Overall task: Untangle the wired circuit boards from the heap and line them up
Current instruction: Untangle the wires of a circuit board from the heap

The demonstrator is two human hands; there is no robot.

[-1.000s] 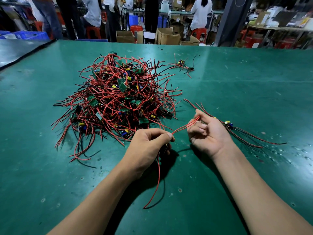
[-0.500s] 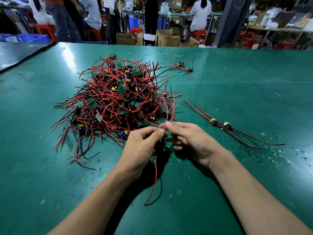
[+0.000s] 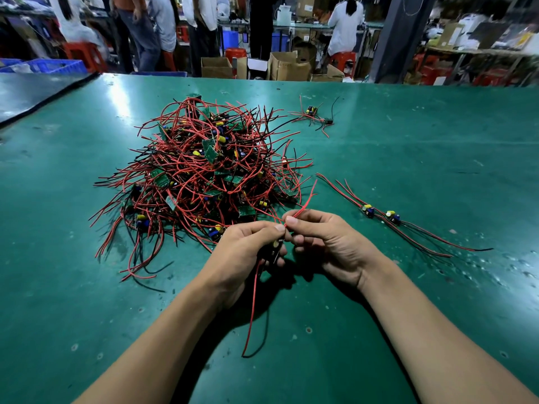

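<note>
One head cam, wide-angle, faces fwd & down over table (image 3: 423, 158); heap (image 3: 204, 176) mid-frame, close.

Cardboard boxes (image 3: 287, 67), red stools (image 3: 344, 58) and people (image 3: 345, 21) crowd behind the green table (image 3: 423, 158).

Overhead light, bright | glare on table (image 3: 121, 104) far left | background perhaps motion-blurred | edges bowed

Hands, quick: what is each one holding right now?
Left hand: closed, gripping a wired circuit board.
Right hand: closed, pinching its red wires.
</note>
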